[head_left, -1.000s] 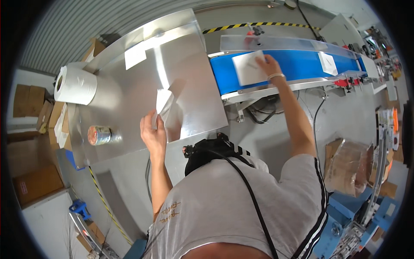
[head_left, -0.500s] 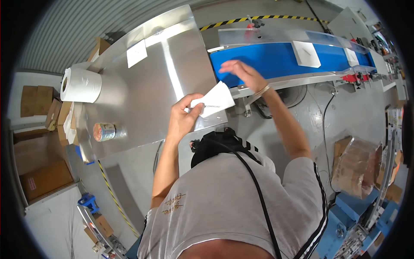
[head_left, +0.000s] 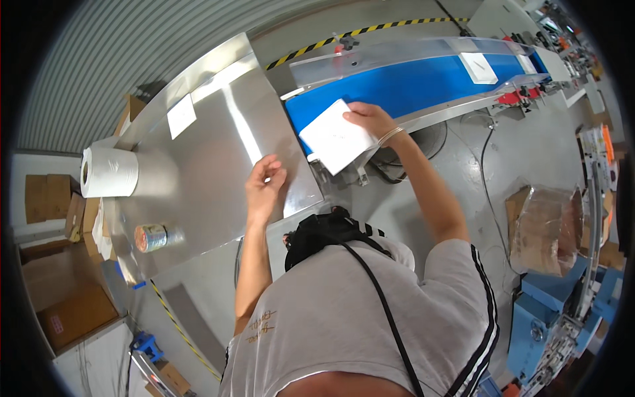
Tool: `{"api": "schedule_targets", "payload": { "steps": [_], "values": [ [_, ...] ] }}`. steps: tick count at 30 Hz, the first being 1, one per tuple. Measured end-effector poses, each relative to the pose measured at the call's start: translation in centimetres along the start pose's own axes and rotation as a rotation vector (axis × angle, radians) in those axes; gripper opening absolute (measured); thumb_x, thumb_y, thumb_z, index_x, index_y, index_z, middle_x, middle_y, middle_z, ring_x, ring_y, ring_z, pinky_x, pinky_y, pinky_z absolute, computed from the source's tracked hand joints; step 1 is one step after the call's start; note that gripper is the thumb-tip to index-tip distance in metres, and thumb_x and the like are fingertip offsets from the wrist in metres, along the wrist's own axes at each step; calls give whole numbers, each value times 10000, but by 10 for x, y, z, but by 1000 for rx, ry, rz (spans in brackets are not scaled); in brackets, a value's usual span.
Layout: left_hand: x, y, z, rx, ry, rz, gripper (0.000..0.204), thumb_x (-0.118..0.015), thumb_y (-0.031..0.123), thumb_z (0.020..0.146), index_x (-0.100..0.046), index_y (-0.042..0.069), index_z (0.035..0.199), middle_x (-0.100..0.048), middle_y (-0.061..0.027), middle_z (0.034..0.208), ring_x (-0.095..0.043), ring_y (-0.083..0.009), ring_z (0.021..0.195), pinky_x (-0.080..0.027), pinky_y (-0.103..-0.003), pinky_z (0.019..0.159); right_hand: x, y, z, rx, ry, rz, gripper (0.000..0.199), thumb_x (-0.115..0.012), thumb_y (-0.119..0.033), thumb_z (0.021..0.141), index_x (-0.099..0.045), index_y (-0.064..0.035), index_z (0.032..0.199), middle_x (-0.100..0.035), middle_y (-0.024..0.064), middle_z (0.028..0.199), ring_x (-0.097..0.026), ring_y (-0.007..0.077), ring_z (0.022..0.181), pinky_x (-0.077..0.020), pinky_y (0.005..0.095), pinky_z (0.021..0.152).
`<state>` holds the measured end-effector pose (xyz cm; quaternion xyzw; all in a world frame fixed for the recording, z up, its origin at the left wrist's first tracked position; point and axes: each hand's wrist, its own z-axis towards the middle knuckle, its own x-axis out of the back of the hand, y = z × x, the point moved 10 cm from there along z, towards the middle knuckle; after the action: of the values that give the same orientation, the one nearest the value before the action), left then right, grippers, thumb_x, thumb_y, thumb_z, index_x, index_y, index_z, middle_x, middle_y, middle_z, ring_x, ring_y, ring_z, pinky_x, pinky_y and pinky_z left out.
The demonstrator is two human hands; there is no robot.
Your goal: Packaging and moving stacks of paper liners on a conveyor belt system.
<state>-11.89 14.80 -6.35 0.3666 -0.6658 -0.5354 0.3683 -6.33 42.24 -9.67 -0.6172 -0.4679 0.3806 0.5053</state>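
My right hand [head_left: 372, 124] pinches a flat white paper square [head_left: 336, 140] by its upper right corner. The square is tilted over the near end of the blue conveyor belt [head_left: 390, 86], partly beyond the belt's lower edge. Whether it is one sheet or several is unclear. My left hand [head_left: 264, 185] hovers by the right part of the shiny metal table [head_left: 198, 185], fingers loosely curled and thumb apart, with nothing visible in it. Farther along the belt lie another white square [head_left: 478, 68] and, near its far end, a further white piece [head_left: 527, 64].
Another white sheet [head_left: 182, 116] lies near the table's back edge. A large white roll [head_left: 111, 172] and a small tape roll [head_left: 151, 237] stand at the table's left. Clear guard rails [head_left: 317, 71] flank the belt. A plastic-covered box [head_left: 546, 228] sits on the floor at right.
The white paper square has passed from my left hand to my right hand and now lies flatter above the belt's end. My left hand has let go. The view has shifted slightly.
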Motion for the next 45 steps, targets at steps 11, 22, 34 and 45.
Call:
{"api": "schedule_targets", "payload": {
  "steps": [11,22,34,45],
  "values": [
    [40,-46,-25,116,97,34,249,-616,32,843,-590,-19,1085,-634,-57,959,-571,-121,889,-451,-244,826,239,-5,27,26,600,-437,423,-642,-322,837,-604,-30,1141,-652,151,1016,-618,256,915,-475,322,817],
    [58,-61,-23,89,207,10,160,-596,135,895,-624,9,990,-646,-32,777,-544,-38,590,-411,-149,487,163,-19,-24,316,690,-1047,329,-629,-283,818,-601,-80,1075,-626,117,1058,-574,312,989,-464,398,836],
    [49,-61,-7,12,140,52,121,-569,136,913,-610,23,919,-595,-10,699,-477,-36,524,-385,-180,446,142,33,-141,300,1317,-627,248,-597,-106,805,-562,-44,1043,-593,143,1010,-552,329,885,-432,395,829],
    [6,-72,11,-163,-342,160,141,-633,144,854,-648,11,898,-588,16,691,-501,-55,597,-418,-197,551,-129,386,-318,-1104,379,-151,248,-532,-313,793,-697,-143,866,-656,101,742,-630,236,658,-503,393,640]
  ]
}}
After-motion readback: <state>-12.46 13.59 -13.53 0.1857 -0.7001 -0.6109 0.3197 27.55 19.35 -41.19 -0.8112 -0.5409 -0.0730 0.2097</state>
